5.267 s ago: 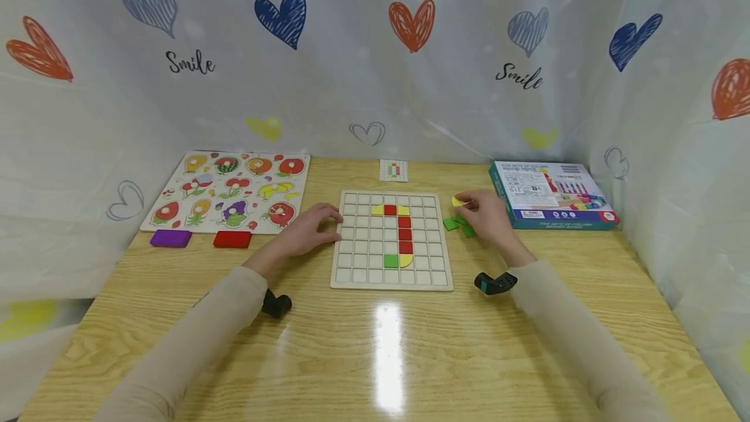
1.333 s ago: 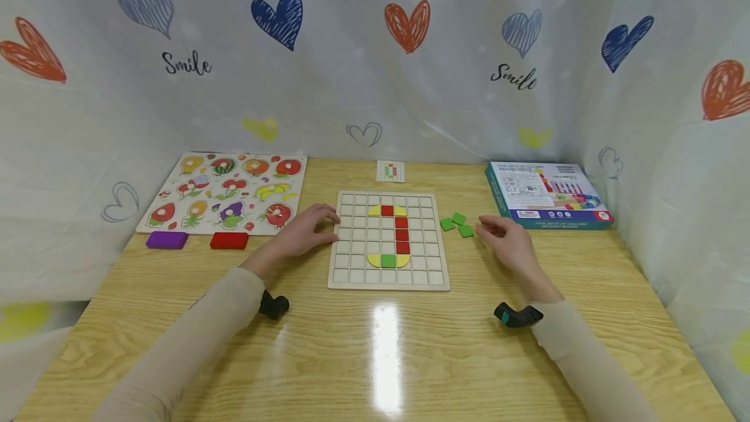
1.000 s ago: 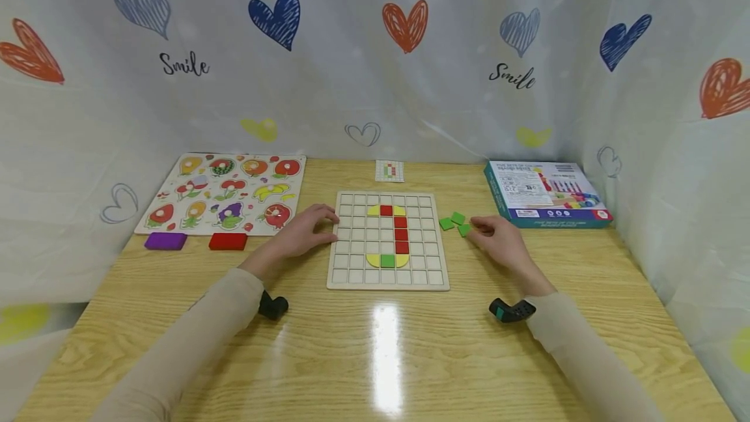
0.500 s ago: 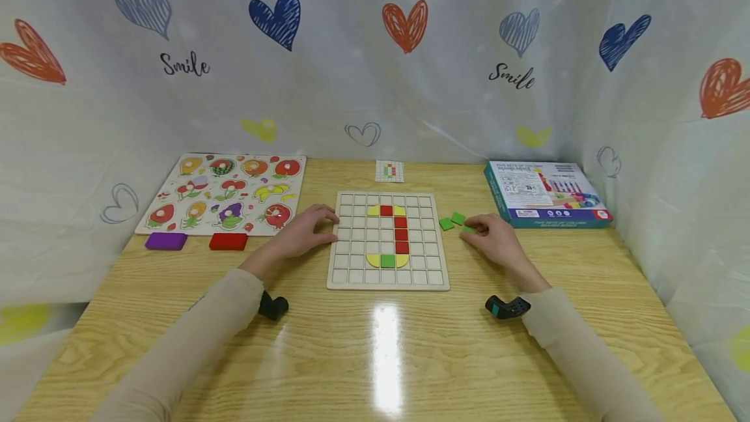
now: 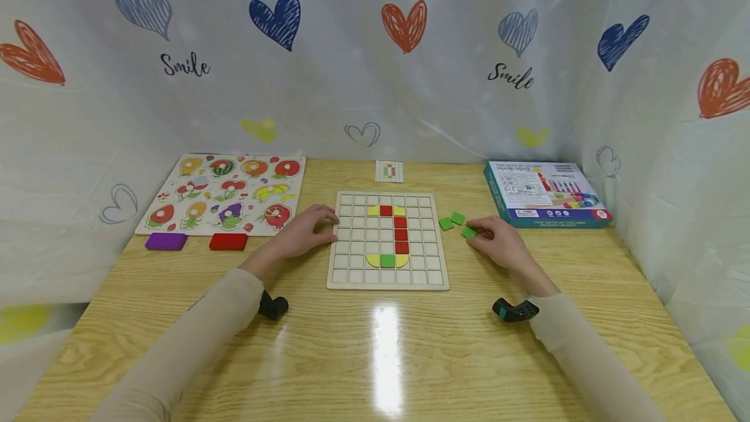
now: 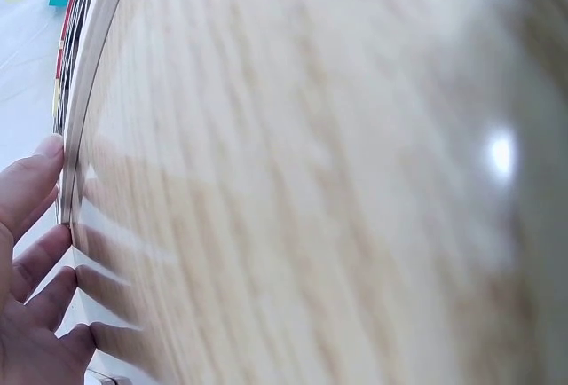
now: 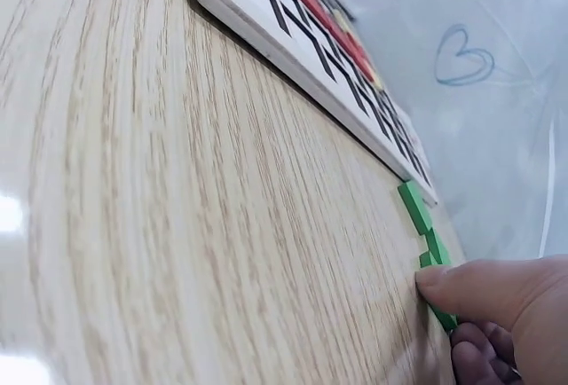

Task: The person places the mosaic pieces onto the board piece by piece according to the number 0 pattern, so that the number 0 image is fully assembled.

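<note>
A wooden grid board (image 5: 433,277) lies mid-table with red, yellow and green tiles set in its squares. My left hand (image 5: 319,226) rests with relaxed fingers (image 6: 34,252) against the board's left edge (image 6: 87,101). Right of the board (image 7: 293,35) lie three loose green square tiles. My right hand (image 5: 482,233) pinches the nearest green tile (image 5: 468,232) flat on the table, with the thumb (image 7: 470,286) on its top (image 7: 442,314). The other two green tiles (image 5: 446,224) (image 5: 458,218) lie just beyond, also seen as a green tile (image 7: 414,206) near the board's corner.
A fruit peg puzzle (image 5: 225,193) lies at the back left, with a purple block (image 5: 166,241) and a red block (image 5: 228,241) in front of it. A teal game box (image 5: 545,195) sits at the back right, a small pattern card (image 5: 389,170) behind the board. Heart-printed curtains wall the table.
A yellow piece my right hand held earlier now sits left of the green tile in the board. The right hand moved to the loose green tiles and took hold of the nearest. Left hand unmoved.
</note>
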Tool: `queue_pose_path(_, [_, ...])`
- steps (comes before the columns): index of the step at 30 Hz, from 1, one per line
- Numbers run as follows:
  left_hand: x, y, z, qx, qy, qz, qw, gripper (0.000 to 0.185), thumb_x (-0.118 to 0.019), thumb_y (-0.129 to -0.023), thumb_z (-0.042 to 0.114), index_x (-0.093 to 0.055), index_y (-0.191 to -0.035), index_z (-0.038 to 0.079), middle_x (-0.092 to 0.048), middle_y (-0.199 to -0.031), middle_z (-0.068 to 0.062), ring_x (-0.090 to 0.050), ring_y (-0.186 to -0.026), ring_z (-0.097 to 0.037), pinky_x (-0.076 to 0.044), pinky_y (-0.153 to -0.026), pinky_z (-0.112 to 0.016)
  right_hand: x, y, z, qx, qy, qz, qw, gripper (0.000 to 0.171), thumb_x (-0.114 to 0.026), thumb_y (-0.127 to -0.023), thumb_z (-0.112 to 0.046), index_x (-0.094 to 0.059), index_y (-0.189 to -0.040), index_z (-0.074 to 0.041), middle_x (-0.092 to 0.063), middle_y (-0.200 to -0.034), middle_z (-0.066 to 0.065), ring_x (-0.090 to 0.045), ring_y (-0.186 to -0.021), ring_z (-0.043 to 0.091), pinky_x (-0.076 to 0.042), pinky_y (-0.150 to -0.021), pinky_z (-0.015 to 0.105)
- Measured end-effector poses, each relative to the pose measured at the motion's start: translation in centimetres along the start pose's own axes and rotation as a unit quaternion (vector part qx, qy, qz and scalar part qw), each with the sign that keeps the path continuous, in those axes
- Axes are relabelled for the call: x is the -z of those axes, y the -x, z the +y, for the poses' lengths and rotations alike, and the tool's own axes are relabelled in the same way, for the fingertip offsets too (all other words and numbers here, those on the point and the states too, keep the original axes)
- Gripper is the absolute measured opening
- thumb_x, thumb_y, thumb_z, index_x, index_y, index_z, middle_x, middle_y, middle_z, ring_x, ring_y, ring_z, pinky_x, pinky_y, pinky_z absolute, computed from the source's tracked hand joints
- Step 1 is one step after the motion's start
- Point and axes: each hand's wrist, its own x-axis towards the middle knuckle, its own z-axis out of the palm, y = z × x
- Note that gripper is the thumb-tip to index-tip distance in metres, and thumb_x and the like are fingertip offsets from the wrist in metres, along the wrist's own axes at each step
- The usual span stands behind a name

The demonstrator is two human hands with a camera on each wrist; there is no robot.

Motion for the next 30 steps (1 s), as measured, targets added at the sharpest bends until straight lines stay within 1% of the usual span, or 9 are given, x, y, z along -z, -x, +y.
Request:
queue_pose_path(4, [-0.1, 0.0, -0.1, 0.001, 0.001, 0.0, 1.0, 0.032, -0.07, -0.092, 0.021, -0.061, -0.119, 0.006, -0.047, -0.141, -0.017, -0.039, -0.135, -0.035, -0.03, -0.113, -0.05, 0.2, 0.2, 0.2, 0.013, 0.001, 0.004, 1.0, 0.033, -0.068, -0.092, -0.012, -0.065, -0.123, 0.001, -0.062, -0.115, 0.019, -0.061, -0.102, 0.033, -0.051, -0.089, 0.048])
queue_pose_path(10, [-0.2, 0.0, -0.2, 0.004, 0.001, -0.001, 1.0, 0.033, -0.07, -0.092, 0.022, -0.061, -0.12, 0.007, -0.046, -0.141, -0.016, -0.038, -0.135, -0.034, -0.029, -0.113, -0.05, 0.3, 0.1, 0.3, 0.01, -0.004, 0.004, 1.0, 0.035, -0.07, -0.092, -0.015, -0.066, -0.123, -0.001, -0.062, -0.115, 0.018, -0.062, -0.102, 0.031, -0.051, -0.089, 0.047])
queue_pose_path(14, [-0.3, -0.2, -0.2, 0.013, 0.0, -0.005, 0.9999, 0.033, -0.069, -0.093, 0.023, -0.061, -0.121, 0.008, -0.046, -0.142, -0.015, -0.038, -0.136, -0.033, -0.029, -0.113, -0.049, 0.3, 0.1, -0.1, 0.023, 0.022, 0.003, 0.999, 0.037, -0.071, -0.091, -0.017, -0.066, -0.123, 0.001, -0.062, -0.109, 0.017, -0.06, -0.095, 0.027, -0.05, -0.082, 0.043])
queue_pose_path(17, [-0.3, -0.4, -0.2, 0.022, -0.002, -0.008, 0.9997, 0.032, -0.069, -0.093, 0.024, -0.061, -0.121, 0.009, -0.045, -0.143, -0.013, -0.037, -0.136, -0.032, -0.029, -0.113, -0.048, 0.2, 0.0, -0.3, 0.036, 0.048, 0.007, 0.998, 0.035, -0.071, -0.091, -0.015, -0.066, -0.121, 0.002, -0.062, -0.104, 0.016, -0.058, -0.089, 0.025, -0.048, -0.077, 0.04])
queue_pose_path(20, [-0.2, -0.4, -0.2, 0.02, -0.004, -0.009, 0.9997, 0.032, -0.069, -0.093, 0.023, -0.061, -0.12, 0.009, -0.045, -0.142, -0.014, -0.037, -0.136, -0.032, -0.029, -0.113, -0.048, 0.1, -0.1, -0.3, 0.031, 0.054, 0.01, 0.998, 0.033, -0.069, -0.091, -0.012, -0.066, -0.121, 0.002, -0.063, -0.102, 0.016, -0.059, -0.089, 0.026, -0.048, -0.076, 0.04])
queue_pose_path(23, [-0.1, -0.3, -0.1, 0.016, -0.005, -0.007, 0.9998, 0.032, -0.069, -0.093, 0.023, -0.061, -0.12, 0.008, -0.046, -0.142, -0.015, -0.038, -0.136, -0.033, -0.029, -0.113, -0.049, 0.2, 0.0, -0.6, 0.019, 0.048, 0.011, 0.999, 0.034, -0.067, -0.093, -0.012, -0.065, -0.124, 0.001, -0.062, -0.104, 0.017, -0.06, -0.092, 0.028, -0.05, -0.079, 0.043])
queue_pose_path(25, [-0.1, -0.2, -0.1, 0.011, -0.007, -0.005, 0.9999, 0.033, -0.07, -0.092, 0.023, -0.061, -0.12, 0.007, -0.046, -0.141, -0.015, -0.039, -0.135, -0.034, -0.029, -0.113, -0.049, 0.3, 0.0, -1.0, 0.008, 0.035, 0.014, 0.999, 0.034, -0.066, -0.094, -0.014, -0.064, -0.126, -0.001, -0.061, -0.107, 0.017, -0.062, -0.094, 0.03, -0.052, -0.081, 0.045])
queue_pose_path(27, [0.0, -0.1, -0.1, 0.009, -0.009, -0.003, 0.9999, 0.033, -0.07, -0.092, 0.023, -0.061, -0.12, 0.007, -0.047, -0.14, -0.015, -0.039, -0.134, -0.033, -0.03, -0.113, -0.049, 0.3, 0.0, -1.5, 0.006, 0.019, 0.018, 1.0, 0.035, -0.066, -0.094, -0.016, -0.064, -0.127, -0.002, -0.061, -0.111, 0.018, -0.064, -0.098, 0.032, -0.052, -0.083, 0.047])
queue_pose_path(30, [0.1, 0.0, -0.1, 0.008, -0.011, -0.001, 0.9999, 0.034, -0.07, -0.092, 0.023, -0.062, -0.12, 0.007, -0.048, -0.14, -0.015, -0.04, -0.134, -0.033, -0.03, -0.113, -0.049, 0.4, -0.2, -2.4, 0.004, -0.006, 0.022, 1.0, 0.036, -0.067, -0.094, -0.018, -0.064, -0.128, -0.006, -0.06, -0.116, 0.017, -0.064, -0.101, 0.032, -0.052, -0.086, 0.048])
